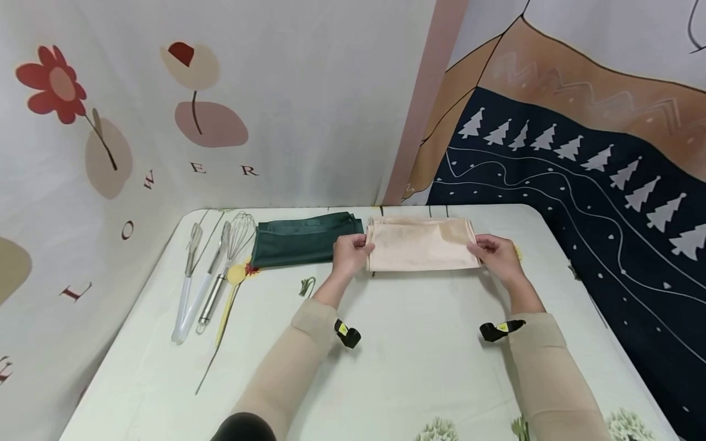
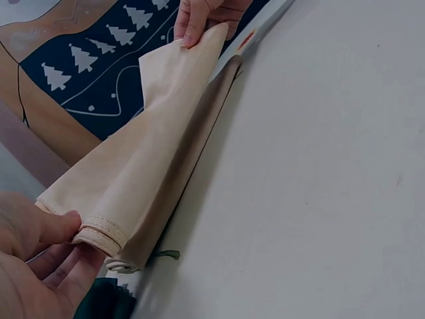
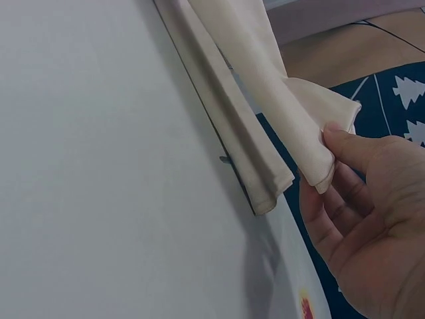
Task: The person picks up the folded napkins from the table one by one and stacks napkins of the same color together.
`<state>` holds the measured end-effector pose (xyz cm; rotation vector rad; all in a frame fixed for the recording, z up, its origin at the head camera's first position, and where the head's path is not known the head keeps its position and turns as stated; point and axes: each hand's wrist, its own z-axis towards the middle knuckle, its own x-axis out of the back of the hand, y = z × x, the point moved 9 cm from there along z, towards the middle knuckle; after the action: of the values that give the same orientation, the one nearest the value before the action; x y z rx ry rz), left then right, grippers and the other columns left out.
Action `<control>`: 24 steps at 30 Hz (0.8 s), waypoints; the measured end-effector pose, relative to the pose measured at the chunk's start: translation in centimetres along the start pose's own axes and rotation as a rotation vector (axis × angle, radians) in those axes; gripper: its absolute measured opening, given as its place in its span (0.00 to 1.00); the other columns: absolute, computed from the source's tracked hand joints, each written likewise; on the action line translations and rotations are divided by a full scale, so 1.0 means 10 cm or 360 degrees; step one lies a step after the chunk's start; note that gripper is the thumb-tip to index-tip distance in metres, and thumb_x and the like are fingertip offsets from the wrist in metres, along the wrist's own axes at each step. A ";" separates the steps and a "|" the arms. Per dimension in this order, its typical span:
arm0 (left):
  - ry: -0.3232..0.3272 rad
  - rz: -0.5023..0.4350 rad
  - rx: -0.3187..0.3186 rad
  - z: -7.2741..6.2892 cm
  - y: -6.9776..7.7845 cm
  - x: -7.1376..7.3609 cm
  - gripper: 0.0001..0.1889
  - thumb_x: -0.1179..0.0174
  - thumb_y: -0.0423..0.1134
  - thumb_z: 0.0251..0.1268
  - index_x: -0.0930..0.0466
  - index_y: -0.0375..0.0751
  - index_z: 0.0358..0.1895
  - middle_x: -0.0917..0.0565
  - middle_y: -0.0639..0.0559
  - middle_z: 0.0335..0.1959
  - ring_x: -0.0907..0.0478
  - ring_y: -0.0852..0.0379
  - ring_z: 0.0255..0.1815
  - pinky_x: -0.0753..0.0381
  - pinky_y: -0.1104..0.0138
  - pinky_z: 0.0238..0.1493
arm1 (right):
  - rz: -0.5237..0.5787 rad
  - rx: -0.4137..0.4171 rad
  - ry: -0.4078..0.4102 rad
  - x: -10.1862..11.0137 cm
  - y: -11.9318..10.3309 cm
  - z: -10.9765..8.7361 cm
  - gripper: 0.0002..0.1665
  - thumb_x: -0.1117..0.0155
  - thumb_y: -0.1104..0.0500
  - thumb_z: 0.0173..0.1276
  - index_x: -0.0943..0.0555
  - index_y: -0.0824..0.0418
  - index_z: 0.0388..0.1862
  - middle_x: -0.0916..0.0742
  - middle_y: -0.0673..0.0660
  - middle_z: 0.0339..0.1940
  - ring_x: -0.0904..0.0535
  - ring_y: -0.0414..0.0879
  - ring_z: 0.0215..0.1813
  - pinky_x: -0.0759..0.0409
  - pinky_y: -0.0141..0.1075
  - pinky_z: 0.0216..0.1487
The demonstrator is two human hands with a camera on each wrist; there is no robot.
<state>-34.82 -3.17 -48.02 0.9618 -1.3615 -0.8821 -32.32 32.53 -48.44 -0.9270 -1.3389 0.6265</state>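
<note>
A cream folded cloth lies toward the back of the table, pinched at both short ends. My left hand holds its left end between thumb and fingers; in the left wrist view stitched, layered hems show beside the thumb. At the other end, my right hand pinches a corner of the cloth. Both wrist views show the upper layers lifted apart from a lower folded part. Just left of it lies a dark green folded cloth, close to my left hand.
Left on the white table lie a balloon whisk, a yellow spoon-like utensil, and two tools with pale handles, one a whisk. A printed curtain stands behind the table's back edge.
</note>
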 end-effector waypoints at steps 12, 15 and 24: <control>0.0048 0.0111 -0.0078 0.20 0.08 -0.06 0.14 0.33 0.32 0.67 0.14 0.32 0.54 0.11 0.42 0.43 0.13 0.50 0.45 0.14 0.61 0.45 | -0.0014 -0.0094 0.0038 -0.04 0.00 0.16 0.21 0.36 0.53 0.75 0.18 0.66 0.59 0.15 0.62 0.49 0.24 0.45 0.43 0.25 0.22 0.34; 0.0041 0.0142 -0.0121 0.26 0.13 -0.07 0.14 0.34 0.31 0.68 0.14 0.32 0.54 0.11 0.42 0.43 0.13 0.50 0.45 0.14 0.60 0.46 | -0.0019 -0.0111 0.0056 -0.04 0.00 0.20 0.21 0.36 0.53 0.75 0.18 0.66 0.60 0.15 0.62 0.49 0.25 0.45 0.44 0.26 0.21 0.33; 0.0072 0.0313 -0.0190 0.35 0.19 -0.09 0.12 0.34 0.32 0.68 0.12 0.36 0.52 0.11 0.43 0.43 0.15 0.47 0.48 0.17 0.57 0.52 | -0.0060 -0.0148 0.0038 -0.13 0.11 0.32 0.20 0.35 0.51 0.74 0.17 0.63 0.58 0.15 0.60 0.46 0.26 0.47 0.44 0.26 0.24 0.34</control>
<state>-38.37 -1.77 -46.69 0.7387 -1.3242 -0.7785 -35.52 32.71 -50.15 -0.9795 -1.3702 0.5264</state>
